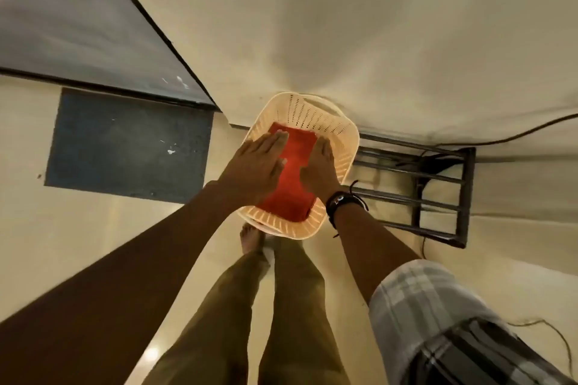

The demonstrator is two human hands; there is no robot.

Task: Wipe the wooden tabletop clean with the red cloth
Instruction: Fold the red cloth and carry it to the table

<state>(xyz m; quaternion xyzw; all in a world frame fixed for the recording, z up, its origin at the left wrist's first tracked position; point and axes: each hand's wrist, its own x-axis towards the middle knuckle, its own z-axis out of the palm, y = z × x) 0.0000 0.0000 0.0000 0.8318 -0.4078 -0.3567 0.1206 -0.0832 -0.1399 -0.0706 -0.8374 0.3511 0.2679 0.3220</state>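
No writing is showing anywhere. Both hands, left (256, 166) and right (320, 170), are lying open and flat, pressing the red cloth (289, 184) inside the basket (341, 131).

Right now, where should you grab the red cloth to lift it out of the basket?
Probably by its near short edge, pinched from above. The red cloth lies folded flat in the basket, whose walls block the sides; the left hand and right hand rest flat on it.

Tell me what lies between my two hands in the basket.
In the head view, a bare strip of the folded red cloth shows between the left hand and right hand, both flat on it inside the cream perforated plastic basket.
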